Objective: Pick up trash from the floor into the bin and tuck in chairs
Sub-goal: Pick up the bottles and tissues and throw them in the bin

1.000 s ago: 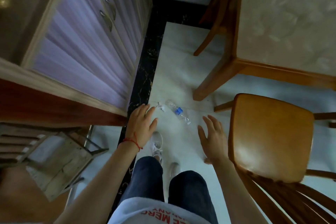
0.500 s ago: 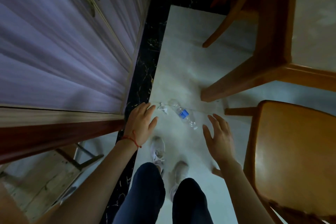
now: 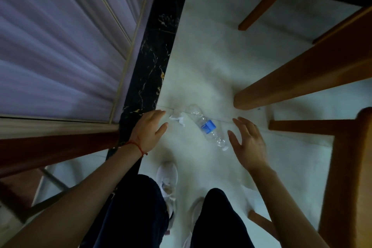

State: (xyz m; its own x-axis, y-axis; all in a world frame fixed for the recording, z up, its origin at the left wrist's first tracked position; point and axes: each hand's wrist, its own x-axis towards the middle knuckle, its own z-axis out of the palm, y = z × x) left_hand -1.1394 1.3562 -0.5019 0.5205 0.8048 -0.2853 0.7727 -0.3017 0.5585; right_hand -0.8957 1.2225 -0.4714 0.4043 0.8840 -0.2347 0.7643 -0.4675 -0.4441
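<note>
Pale floor tiles are carrying the trash, a clear plastic bottle beside crumpled paper. Both hands are hovering unclenched, left hand nearing the paper, right hand nearing the bottle. Pickup step; grasping comes next.

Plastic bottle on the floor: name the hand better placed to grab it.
Right. The right hand hovers open beside the bottle, near its cap end; the left hand sits by the crumpled paper.
</note>
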